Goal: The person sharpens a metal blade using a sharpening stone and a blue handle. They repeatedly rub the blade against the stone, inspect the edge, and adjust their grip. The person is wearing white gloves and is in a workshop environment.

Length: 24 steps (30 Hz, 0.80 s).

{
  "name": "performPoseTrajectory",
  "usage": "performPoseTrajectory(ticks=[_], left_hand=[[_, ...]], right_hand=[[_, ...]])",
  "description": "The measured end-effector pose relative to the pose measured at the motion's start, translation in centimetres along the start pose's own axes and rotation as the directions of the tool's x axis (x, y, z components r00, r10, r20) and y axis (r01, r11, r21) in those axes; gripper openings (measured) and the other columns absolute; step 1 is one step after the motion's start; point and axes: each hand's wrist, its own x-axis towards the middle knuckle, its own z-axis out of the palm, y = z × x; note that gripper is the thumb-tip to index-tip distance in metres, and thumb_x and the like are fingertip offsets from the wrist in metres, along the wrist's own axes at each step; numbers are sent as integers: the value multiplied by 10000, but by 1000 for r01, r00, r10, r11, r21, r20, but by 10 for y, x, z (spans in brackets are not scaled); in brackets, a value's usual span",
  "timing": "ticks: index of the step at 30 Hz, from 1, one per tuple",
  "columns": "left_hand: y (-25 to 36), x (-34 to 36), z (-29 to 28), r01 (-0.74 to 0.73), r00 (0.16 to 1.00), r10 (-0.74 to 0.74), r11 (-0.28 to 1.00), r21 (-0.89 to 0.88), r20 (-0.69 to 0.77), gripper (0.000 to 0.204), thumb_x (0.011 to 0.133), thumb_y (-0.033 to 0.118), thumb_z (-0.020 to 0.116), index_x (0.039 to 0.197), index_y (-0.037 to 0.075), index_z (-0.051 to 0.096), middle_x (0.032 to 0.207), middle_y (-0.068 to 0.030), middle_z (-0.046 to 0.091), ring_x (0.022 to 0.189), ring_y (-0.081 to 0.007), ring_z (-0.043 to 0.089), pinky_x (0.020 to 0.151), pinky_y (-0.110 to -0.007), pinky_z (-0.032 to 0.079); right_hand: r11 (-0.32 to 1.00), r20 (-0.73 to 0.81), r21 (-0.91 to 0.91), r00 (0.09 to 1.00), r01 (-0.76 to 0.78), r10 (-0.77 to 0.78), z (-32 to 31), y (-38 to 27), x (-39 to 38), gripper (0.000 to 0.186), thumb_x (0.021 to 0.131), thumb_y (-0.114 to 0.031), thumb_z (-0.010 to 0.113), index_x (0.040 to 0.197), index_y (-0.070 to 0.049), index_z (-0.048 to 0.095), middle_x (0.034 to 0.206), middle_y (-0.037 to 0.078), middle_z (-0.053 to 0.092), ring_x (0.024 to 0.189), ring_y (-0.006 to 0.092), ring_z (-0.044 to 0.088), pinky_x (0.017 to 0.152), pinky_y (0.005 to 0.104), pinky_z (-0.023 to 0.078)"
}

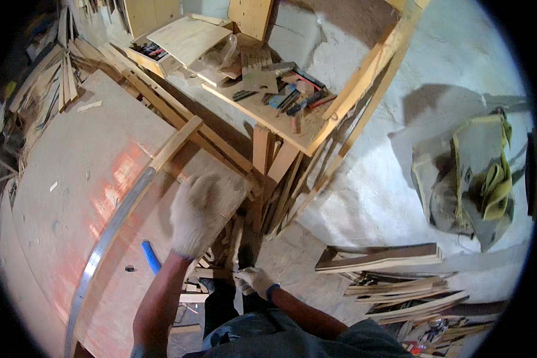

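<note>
Workbench (59,155), left of the body, top red-stained. On it: metal strip (108,238), lengthwise; blue handle (151,258), towards the near edge; wooden bar (176,143), across the far edge. Left hand (194,218), gloved, by the right corner, fingers curled, contents cannot be told. Right hand (255,280), gloved, beyond the right edge, fingers narrowed, grip unclear.

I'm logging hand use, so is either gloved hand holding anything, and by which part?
It cannot be told: the right hand is beside a narrow wooden piece, its grip unclear; the left hand is over the large board, no held thing visible.
</note>
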Motion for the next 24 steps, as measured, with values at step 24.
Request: performPoseTrajectory(ticks=[24], left_hand=[[77,169,104,-66,996,80,926,373,-23,286,836,279,691,1025,65,691,1009,-151,634,956,-351,622,810,-487,493]], right_hand=[[969,-181,-225,982,-101,60,-141,-71,31,214,920,-276,616,855,-72,620,741,52,630,614,142,605,539,292,477]])
